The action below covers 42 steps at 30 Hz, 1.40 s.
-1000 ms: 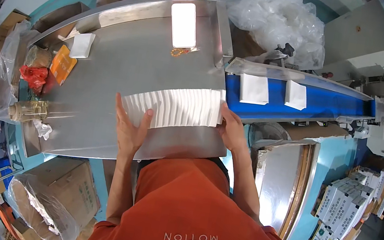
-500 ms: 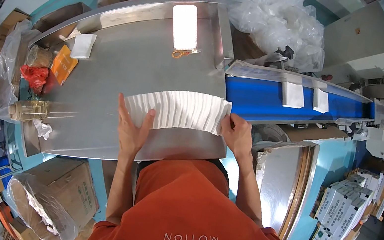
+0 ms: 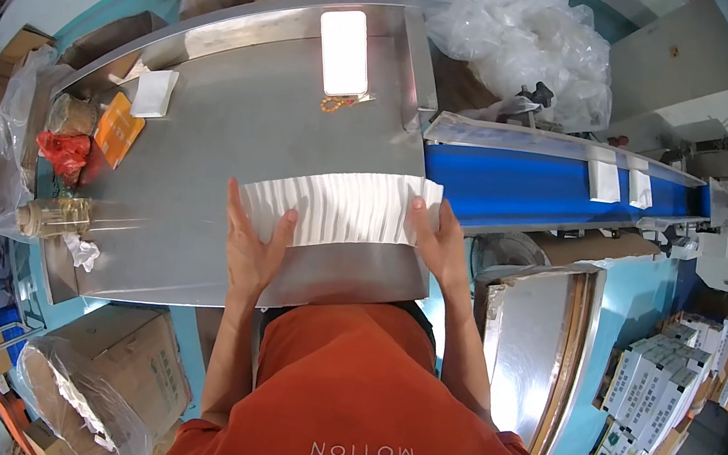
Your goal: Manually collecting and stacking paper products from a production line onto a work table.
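A long row of white folded paper napkins (image 3: 339,206), standing on edge and packed face to face, curves across the near part of the steel table (image 3: 237,126). At the row's left end is my left hand (image 3: 257,244), fingers along the end and thumb on the near side. My right hand (image 3: 440,244) clasps the right end, its thumb lying over the last napkins and its fingers round the outer face. The row sits between both palms. Parts of the fingers are hidden behind the napkins.
Right of the table runs a blue conveyor belt (image 3: 531,192) carrying two white napkin stacks (image 3: 604,181). A bright-screened phone (image 3: 345,53) lies at the back. Left are a white napkin stack (image 3: 155,93), an orange packet (image 3: 118,130), a red plastic bag (image 3: 63,153) and a tape roll (image 3: 56,217).
My right hand has gone from a curled pinch beside the row's right end to a grip with the thumb over it. The two stacks on the belt have travelled right, away from the table.
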Each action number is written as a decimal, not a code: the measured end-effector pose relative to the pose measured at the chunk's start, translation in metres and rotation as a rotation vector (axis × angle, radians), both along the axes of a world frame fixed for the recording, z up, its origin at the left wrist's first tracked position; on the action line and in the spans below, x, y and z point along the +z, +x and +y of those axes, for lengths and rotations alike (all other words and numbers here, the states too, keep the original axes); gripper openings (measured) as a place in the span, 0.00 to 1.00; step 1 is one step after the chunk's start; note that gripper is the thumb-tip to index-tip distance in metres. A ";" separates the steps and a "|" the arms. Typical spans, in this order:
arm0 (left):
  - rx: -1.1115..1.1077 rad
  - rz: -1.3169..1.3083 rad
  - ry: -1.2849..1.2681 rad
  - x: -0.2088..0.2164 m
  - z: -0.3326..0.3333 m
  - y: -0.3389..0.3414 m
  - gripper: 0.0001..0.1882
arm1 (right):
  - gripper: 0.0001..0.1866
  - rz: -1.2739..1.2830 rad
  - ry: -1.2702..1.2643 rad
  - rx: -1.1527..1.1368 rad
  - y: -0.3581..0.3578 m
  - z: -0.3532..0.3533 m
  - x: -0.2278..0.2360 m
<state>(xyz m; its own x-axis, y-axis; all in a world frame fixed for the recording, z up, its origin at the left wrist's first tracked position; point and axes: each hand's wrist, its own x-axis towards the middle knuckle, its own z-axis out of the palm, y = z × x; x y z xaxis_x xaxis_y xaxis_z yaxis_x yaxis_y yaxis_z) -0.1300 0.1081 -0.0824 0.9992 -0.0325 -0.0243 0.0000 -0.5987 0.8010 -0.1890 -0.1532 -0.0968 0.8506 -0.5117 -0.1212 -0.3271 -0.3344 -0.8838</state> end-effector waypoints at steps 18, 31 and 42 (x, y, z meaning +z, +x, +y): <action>-0.082 0.050 -0.069 0.005 -0.013 0.001 0.52 | 0.32 -0.007 0.295 0.075 0.001 -0.002 -0.018; -0.113 0.083 -0.010 0.009 -0.013 0.003 0.53 | 0.29 0.020 0.551 -0.209 -0.005 -0.019 -0.036; -0.066 0.064 0.003 0.003 -0.017 0.003 0.57 | 0.13 0.110 0.852 -0.128 -0.023 -0.016 -0.032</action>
